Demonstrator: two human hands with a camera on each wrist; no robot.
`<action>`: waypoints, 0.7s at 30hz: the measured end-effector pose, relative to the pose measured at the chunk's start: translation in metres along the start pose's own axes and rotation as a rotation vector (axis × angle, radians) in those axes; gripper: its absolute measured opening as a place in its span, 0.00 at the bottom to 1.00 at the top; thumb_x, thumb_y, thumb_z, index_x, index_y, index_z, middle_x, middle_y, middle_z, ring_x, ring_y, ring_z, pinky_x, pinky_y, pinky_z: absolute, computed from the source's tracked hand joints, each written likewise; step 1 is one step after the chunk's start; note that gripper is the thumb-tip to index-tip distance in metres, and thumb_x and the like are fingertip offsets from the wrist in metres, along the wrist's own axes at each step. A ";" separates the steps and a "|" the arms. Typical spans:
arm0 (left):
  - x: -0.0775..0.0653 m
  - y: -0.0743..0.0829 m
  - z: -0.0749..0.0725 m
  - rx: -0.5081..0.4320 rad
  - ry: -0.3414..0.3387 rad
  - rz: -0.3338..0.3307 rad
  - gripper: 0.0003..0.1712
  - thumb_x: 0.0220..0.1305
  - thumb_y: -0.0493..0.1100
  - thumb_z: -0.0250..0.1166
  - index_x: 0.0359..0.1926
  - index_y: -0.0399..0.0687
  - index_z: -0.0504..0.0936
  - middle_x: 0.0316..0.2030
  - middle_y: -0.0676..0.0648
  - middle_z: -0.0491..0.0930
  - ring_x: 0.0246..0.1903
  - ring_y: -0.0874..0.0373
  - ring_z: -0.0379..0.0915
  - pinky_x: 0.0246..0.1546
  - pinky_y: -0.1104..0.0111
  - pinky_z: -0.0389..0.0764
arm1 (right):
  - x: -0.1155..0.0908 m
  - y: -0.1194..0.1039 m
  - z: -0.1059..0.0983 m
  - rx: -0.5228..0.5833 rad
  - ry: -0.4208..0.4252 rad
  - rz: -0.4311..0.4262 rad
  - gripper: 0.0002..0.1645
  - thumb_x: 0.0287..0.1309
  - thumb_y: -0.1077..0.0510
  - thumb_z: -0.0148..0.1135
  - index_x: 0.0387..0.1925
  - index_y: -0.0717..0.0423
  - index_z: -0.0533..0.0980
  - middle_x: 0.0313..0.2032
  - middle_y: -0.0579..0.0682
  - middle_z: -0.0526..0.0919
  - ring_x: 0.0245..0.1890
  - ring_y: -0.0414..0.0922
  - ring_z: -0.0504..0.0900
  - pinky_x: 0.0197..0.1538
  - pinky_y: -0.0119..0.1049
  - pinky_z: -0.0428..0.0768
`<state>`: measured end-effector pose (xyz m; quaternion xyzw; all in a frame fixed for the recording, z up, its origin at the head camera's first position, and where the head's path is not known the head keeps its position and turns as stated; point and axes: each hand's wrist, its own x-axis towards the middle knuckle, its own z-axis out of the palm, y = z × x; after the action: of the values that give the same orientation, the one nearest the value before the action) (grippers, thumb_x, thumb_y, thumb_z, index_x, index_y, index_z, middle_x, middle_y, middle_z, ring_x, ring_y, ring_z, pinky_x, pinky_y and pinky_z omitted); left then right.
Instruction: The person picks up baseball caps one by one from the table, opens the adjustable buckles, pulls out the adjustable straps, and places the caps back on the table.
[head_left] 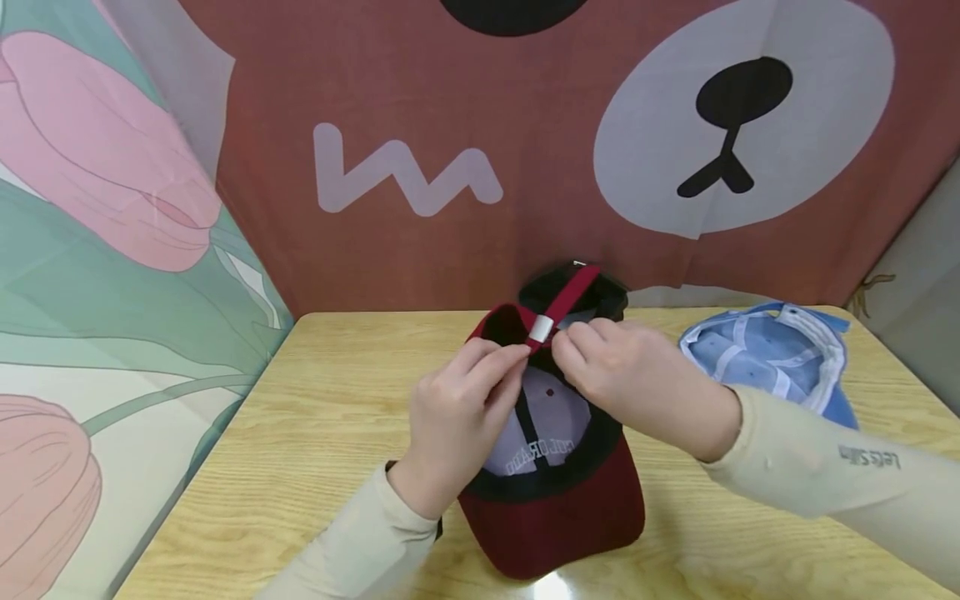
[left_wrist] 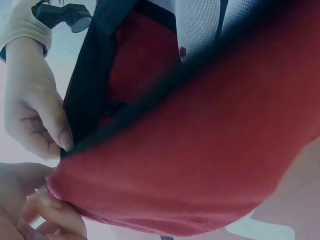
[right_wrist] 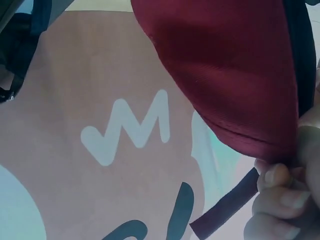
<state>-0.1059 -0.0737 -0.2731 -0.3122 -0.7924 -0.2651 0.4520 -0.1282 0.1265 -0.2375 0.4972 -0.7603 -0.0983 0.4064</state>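
Observation:
A dark red baseball cap (head_left: 551, 533) is held with its open underside facing me and its brim toward the near side. My left hand (head_left: 461, 408) pinches the cap's back strap (head_left: 573, 296) just below a silver buckle (head_left: 541, 328). On the other side of that buckle, my right hand (head_left: 630, 371) pinches the cap's rear edge. The strap's loose end sticks up past the buckle; in the right wrist view this strap (right_wrist: 225, 205) juts out beside the right fingertips. Lettering shows inside the crown. In the left wrist view the red crown (left_wrist: 185, 165) hides much of the scene.
Behind the red cap stands a black cap (head_left: 611, 296), partly covered by the strap and hand. A light blue cap (head_left: 772, 354) lies upside down at the right of the wooden table (head_left: 337, 400), partly behind my right forearm. A printed cloth (head_left: 420, 267) hangs behind.

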 end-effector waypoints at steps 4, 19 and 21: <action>-0.001 0.000 0.002 -0.048 0.008 -0.032 0.07 0.57 0.33 0.70 0.39 0.42 0.88 0.30 0.48 0.82 0.24 0.61 0.77 0.19 0.73 0.75 | 0.000 -0.002 0.004 -0.009 0.036 0.011 0.07 0.69 0.69 0.50 0.36 0.71 0.73 0.24 0.58 0.73 0.18 0.47 0.71 0.19 0.33 0.73; 0.000 0.004 0.001 -0.123 -0.009 -0.062 0.08 0.56 0.31 0.70 0.38 0.41 0.88 0.31 0.48 0.82 0.24 0.61 0.76 0.22 0.75 0.75 | -0.003 -0.007 0.014 0.030 0.157 0.076 0.24 0.76 0.64 0.30 0.35 0.72 0.73 0.22 0.57 0.70 0.16 0.46 0.65 0.15 0.32 0.65; -0.001 0.004 0.001 -0.114 -0.013 -0.062 0.08 0.55 0.32 0.71 0.38 0.42 0.88 0.31 0.48 0.82 0.23 0.61 0.75 0.21 0.75 0.74 | -0.004 -0.006 0.013 0.041 0.141 0.086 0.26 0.76 0.63 0.28 0.35 0.72 0.72 0.22 0.57 0.70 0.16 0.46 0.66 0.16 0.32 0.66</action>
<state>-0.1028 -0.0707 -0.2734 -0.3143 -0.7882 -0.3219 0.4199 -0.1322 0.1232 -0.2512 0.4782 -0.7522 -0.0298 0.4523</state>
